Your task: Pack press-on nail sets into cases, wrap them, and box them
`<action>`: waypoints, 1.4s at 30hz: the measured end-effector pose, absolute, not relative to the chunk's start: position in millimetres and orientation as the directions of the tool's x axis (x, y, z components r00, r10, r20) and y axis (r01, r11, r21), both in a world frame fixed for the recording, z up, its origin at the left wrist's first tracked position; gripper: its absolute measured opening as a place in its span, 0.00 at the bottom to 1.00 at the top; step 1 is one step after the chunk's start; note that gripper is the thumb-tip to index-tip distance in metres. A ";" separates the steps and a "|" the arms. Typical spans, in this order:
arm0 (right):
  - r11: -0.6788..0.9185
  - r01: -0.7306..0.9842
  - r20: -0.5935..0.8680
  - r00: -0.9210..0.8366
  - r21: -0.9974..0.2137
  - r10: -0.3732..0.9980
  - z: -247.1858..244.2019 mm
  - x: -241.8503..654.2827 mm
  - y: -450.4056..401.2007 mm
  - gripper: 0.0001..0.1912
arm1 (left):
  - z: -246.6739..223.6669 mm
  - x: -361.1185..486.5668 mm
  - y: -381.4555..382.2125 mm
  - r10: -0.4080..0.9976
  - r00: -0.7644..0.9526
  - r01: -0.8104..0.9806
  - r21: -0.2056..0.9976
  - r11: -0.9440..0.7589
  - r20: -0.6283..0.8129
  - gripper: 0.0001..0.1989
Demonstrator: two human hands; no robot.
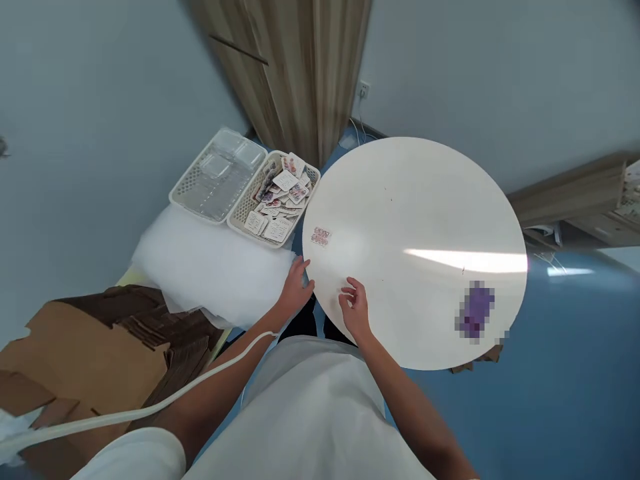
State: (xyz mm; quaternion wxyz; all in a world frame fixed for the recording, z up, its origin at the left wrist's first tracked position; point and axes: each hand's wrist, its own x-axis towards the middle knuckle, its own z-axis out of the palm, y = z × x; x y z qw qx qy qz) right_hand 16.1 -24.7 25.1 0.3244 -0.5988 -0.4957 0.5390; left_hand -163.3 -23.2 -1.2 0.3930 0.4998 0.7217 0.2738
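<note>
My left hand (296,288) is just off the left edge of the round white table (425,193), its fingers apart and nothing in it. Over the table's near left part, my right hand (356,308) has curled, separated fingers and holds nothing. A small card with pinkish pieces (321,236) lies on the table near its left edge, beyond both hands. Left of the table, a white basket (240,215) holds several such cards (285,180), some with white printed faces up. Its transparent lid (217,175) lies open on the left.
White foam sheets (200,260) lie under the basket, beside stacked brown cardboard (85,347). A blurred purple object (477,309) is at the table's right. A white cable (200,381) crosses my left forearm. Wooden cabinets (290,67) stand behind.
</note>
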 end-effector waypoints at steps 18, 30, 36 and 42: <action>-0.281 0.225 -0.348 -0.374 -0.933 0.859 24.5 1.3 -56.2 0.15 | 56.6 -215.8 -138.3 0.833 -0.465 0.376 0.785 0.493 -0.300 0.21; -0.174 0.278 -0.287 -0.441 -0.945 0.851 33.4 -86.3 -59.3 0.16 | 71.4 -320.5 -184.0 0.809 -0.534 0.341 0.814 0.471 -0.244 0.24; -0.133 0.296 -0.278 -0.526 -0.946 0.804 53.3 -125.5 -22.4 0.17 | 90.2 -346.0 -145.8 0.914 -0.309 0.428 0.820 0.380 -0.262 0.27; -0.259 0.385 -0.451 -0.587 -0.886 0.672 68.6 -179.2 46.2 0.20 | 92.3 -384.5 -106.3 0.922 -0.223 0.485 0.785 0.386 -0.316 0.28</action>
